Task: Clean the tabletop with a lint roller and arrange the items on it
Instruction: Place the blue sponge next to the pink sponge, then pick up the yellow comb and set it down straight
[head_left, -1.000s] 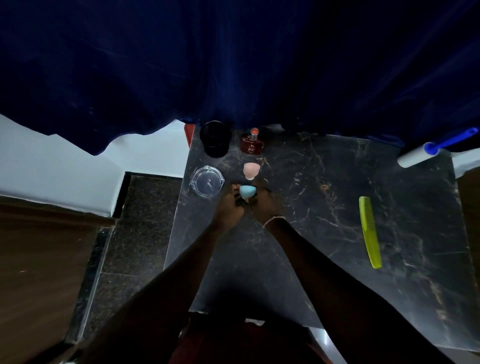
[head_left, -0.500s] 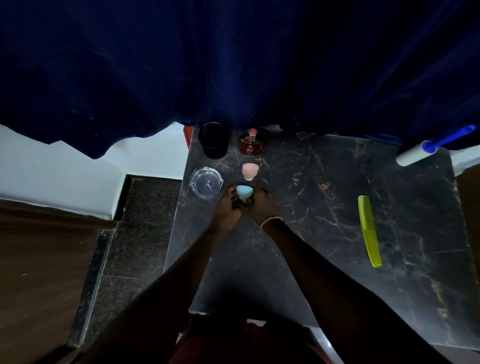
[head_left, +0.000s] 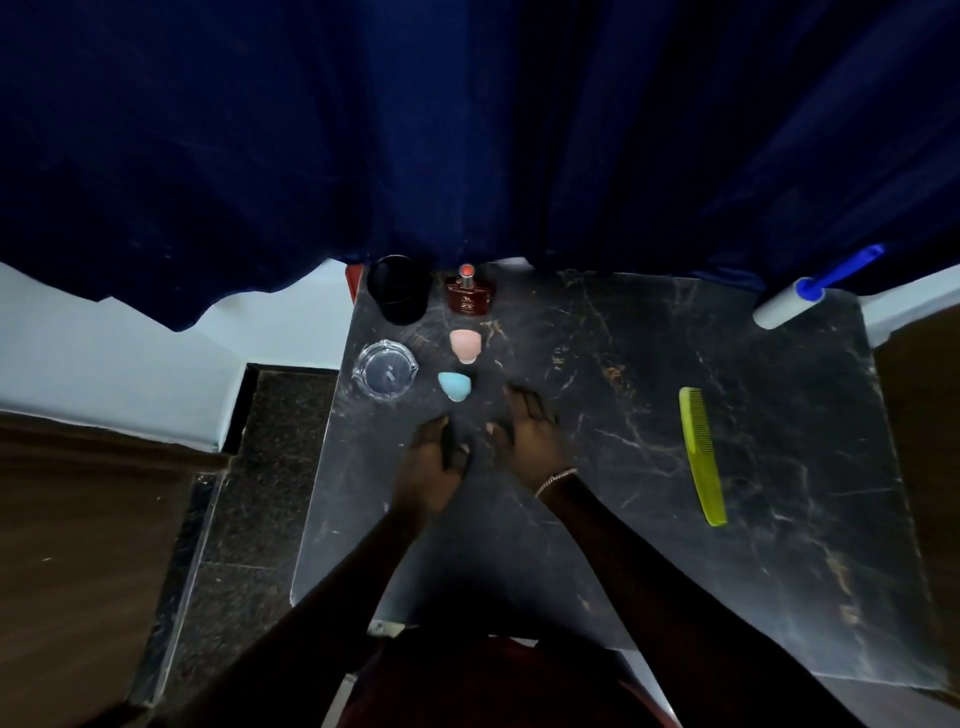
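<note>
1. At the table's (head_left: 623, 545) far right corner, the lint roller (head_left: 789, 306) lies untouched, blue handle jutting past the edge.
2. Near the left edge, I see the blue sponge (head_left: 455, 385) resting free, the pink sponge (head_left: 464, 344) just behind it.
3. Left hand (head_left: 434, 462) and right hand (head_left: 530, 436) are close by, fingers relaxed, holding nothing.
4. Comb (head_left: 701, 452) lies well right.

Two bare hands, left hand (head_left: 434, 462) and right hand (head_left: 530, 431). The forearms (head_left: 639, 561) are bare right down to the lower frame edge. Worn at the right wrist: thin chain bracelet (head_left: 556, 480), small metal links, a single strand. Looks silver or pale gold, light's too dim to call. Dark red garment (head_left: 483, 686) fills bottom centre between the arms, cloth in deep shadow.
</note>
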